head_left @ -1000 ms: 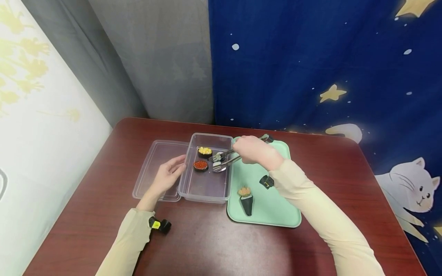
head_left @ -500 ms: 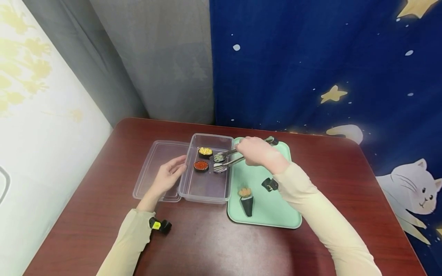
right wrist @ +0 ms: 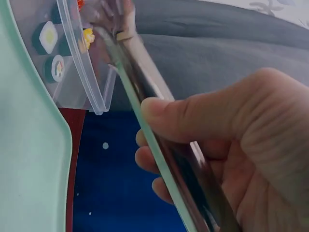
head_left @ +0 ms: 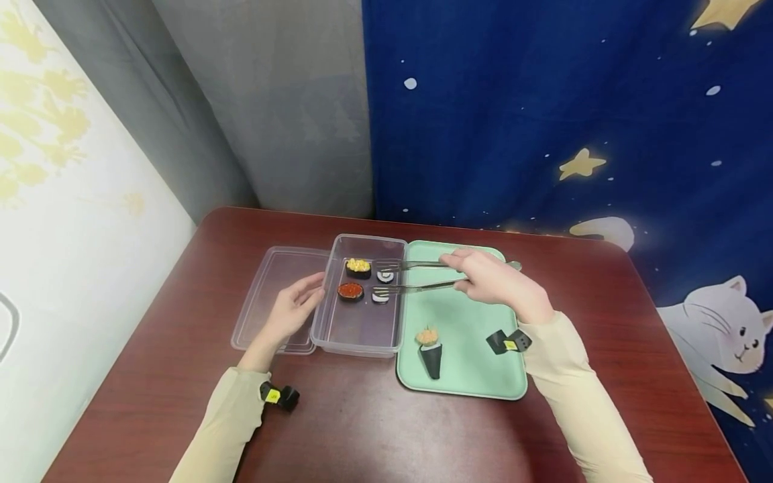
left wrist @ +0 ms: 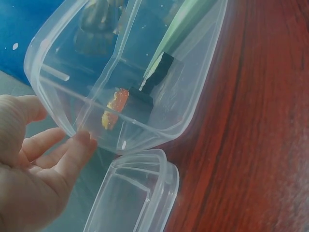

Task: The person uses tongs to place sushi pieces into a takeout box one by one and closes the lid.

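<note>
In the head view my right hand [head_left: 492, 280] grips metal tongs [head_left: 425, 287]; their arms are spread, with the tips over the clear plastic container [head_left: 356, 345]. The right wrist view shows the thumb and fingers round the tongs [right wrist: 166, 159]. Inside the container are a corn-topped sushi [head_left: 359, 268], a red roe sushi [head_left: 350, 291] and two small rolls, one of them a white-and-black roll [head_left: 385, 276]. The tongs partly cover the other roll [head_left: 380, 298]. My left hand [head_left: 292, 308] touches the container's left side with fingers fairly straight, as the left wrist view shows with the hand [left wrist: 43, 169].
A mint-green tray [head_left: 477, 362] lies right of the container and bears a cone-shaped hand roll [head_left: 431, 359]. The container's clear lid [head_left: 260, 302] lies at the left, under my left hand. Curtains [head_left: 290, 121] hang behind the reddish-brown table [head_left: 362, 429].
My right hand has moved right and slightly towards me, and the tongs have spread apart. Both small rolls now stand free between or beside the tips. The left hand stays put.
</note>
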{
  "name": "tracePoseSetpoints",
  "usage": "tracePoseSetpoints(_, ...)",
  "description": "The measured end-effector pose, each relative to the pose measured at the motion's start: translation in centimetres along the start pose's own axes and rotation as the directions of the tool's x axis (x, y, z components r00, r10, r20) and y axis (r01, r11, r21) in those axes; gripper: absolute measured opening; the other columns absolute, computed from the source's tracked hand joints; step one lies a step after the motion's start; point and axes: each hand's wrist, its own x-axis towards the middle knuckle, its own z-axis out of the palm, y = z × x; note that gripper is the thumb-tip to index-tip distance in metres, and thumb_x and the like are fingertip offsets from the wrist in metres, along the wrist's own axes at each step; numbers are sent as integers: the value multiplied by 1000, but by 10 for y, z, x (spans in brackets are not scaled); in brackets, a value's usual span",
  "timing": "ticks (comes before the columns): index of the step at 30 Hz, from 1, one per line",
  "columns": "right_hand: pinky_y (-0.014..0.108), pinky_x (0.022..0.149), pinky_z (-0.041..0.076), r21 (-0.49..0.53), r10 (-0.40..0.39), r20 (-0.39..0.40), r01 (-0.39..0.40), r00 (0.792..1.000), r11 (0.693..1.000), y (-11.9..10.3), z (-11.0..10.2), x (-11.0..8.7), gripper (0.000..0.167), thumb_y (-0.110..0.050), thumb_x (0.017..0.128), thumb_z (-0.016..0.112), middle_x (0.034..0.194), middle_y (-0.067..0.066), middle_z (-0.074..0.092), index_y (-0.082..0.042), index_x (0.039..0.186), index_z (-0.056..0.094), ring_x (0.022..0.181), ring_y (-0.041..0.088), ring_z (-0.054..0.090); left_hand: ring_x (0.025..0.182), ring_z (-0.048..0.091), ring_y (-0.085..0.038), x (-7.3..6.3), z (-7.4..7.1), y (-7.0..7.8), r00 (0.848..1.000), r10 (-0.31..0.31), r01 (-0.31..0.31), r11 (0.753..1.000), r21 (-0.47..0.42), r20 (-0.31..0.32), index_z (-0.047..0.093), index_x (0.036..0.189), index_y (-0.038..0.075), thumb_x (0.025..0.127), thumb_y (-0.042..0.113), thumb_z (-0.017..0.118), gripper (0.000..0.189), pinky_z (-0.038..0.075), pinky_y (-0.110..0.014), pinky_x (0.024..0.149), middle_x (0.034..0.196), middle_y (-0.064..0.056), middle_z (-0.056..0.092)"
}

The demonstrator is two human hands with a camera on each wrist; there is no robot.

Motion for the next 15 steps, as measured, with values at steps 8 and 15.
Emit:
tracePoseSetpoints(8,44,83,51,88,6,-141,6,990,996,14,12,-40,49,1,79,72,119,17,59,4,125,55,105,28,56,118,50,-40,0,1,-2,1000,-5,5,1000,-5,-3,44,133,-9,94,2,53,42,49,-19,89,133,-28,47)
tracePoseSetpoints(15,49,84,50,94,-24,-246,49,969,994,15,18,-76,51,4,75,73,120,20,59,8,123,55,109,33,56,116,50,-43,2,0,-4,1000,19,-19,1000,4,-14,45,132,-10,94,1,53,40,50,-18,87,131,-29,48)
